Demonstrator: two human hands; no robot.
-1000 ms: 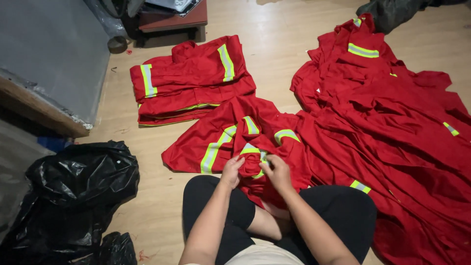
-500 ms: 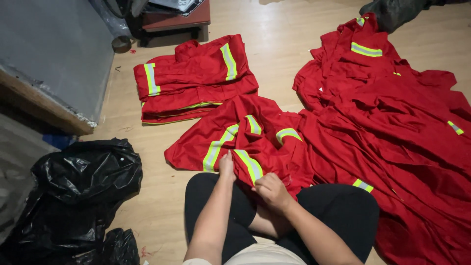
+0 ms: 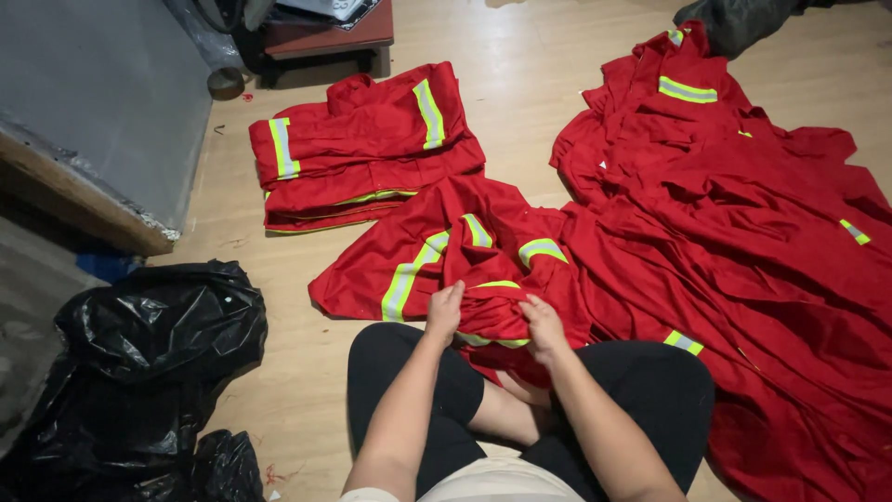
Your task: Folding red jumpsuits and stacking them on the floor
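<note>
Folded red garments w/ reflective stripes are lying upper centre. Red heap is sprawling at right; black plastic bags are sitting lower left.

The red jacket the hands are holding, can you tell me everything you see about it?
The red jacket looks like thick woven work cloth, bright red with yellow-green and silver reflective stripes. It lies crumpled on the wooden floor, right in front of the seated person's knees. Its near edge is bunched up: the left hand and the right hand both grip that bunch with their fingers. On its right side it touches the big pile of red clothes.
</note>
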